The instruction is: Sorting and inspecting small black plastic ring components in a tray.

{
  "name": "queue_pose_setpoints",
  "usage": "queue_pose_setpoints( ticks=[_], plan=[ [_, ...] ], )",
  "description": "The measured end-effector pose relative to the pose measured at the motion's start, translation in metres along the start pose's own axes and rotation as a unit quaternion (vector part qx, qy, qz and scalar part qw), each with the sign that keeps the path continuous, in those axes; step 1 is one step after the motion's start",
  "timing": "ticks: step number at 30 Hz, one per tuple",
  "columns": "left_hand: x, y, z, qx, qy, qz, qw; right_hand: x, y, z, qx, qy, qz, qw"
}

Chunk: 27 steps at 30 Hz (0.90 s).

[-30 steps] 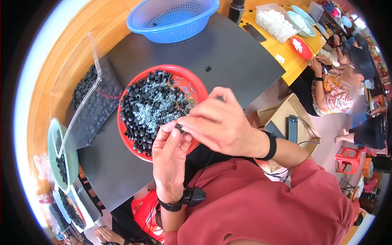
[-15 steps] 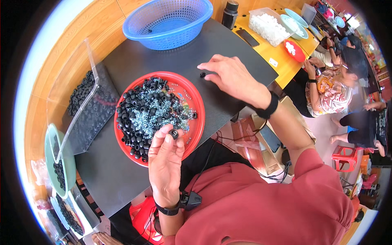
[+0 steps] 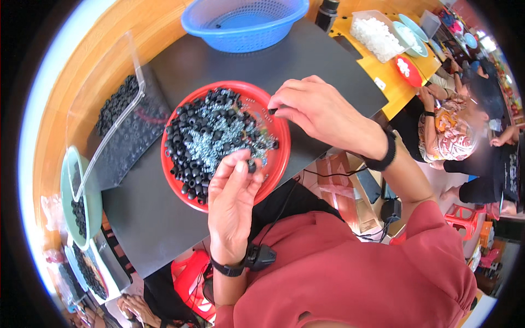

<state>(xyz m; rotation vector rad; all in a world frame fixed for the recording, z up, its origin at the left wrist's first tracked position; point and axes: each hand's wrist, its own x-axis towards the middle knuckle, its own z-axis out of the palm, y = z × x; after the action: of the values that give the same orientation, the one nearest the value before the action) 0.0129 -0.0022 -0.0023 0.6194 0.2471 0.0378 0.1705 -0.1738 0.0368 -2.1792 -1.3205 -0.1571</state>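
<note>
A red round bowl (image 3: 279,156) sits on a black table top (image 3: 311,60) and holds a heap of small black ring-shaped parts (image 3: 202,131) mixed with shiny little metal pieces. My left hand (image 3: 232,202) hovers over the bowl's near rim, pinching one small black part (image 3: 251,165) between thumb and fingertips. My right hand (image 3: 322,112) is at the bowl's right rim, its fingertips closed on a tiny dark piece (image 3: 272,111). Both wrists wear black bands.
A blue plastic colander (image 3: 246,22) stands at the far edge. A clear plastic bag of black parts (image 3: 123,117) lies left of the bowl, beside a green bowl (image 3: 68,186). Other people sit at an orange table (image 3: 383,60) with white and red dishes at right.
My right hand has come back from the table top right of the bowl to the bowl's right rim. My left hand has stayed over the near rim with its part.
</note>
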Motion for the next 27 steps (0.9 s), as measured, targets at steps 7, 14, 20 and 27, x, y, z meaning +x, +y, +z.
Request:
queue_pose_setpoints(
  ticks=[7,14,20,27],
  plan=[
    [0.003,-0.004,0.009,0.057,0.051,0.032,0.997,0.003,-0.044,0.008,-0.092,0.060,-0.181,0.977],
    [0.003,-0.002,-0.002,0.039,-0.006,0.025,0.999,0.003,-0.037,0.017,0.009,0.070,-0.177,0.982],
    [0.001,-0.003,0.003,0.005,0.016,0.021,1.000,-0.001,-0.031,0.014,0.155,0.037,-0.103,0.982],
    [0.001,-0.001,0.004,0.024,0.012,0.035,0.999,-0.006,-0.033,0.006,0.049,0.055,-0.130,0.989]
  ],
)
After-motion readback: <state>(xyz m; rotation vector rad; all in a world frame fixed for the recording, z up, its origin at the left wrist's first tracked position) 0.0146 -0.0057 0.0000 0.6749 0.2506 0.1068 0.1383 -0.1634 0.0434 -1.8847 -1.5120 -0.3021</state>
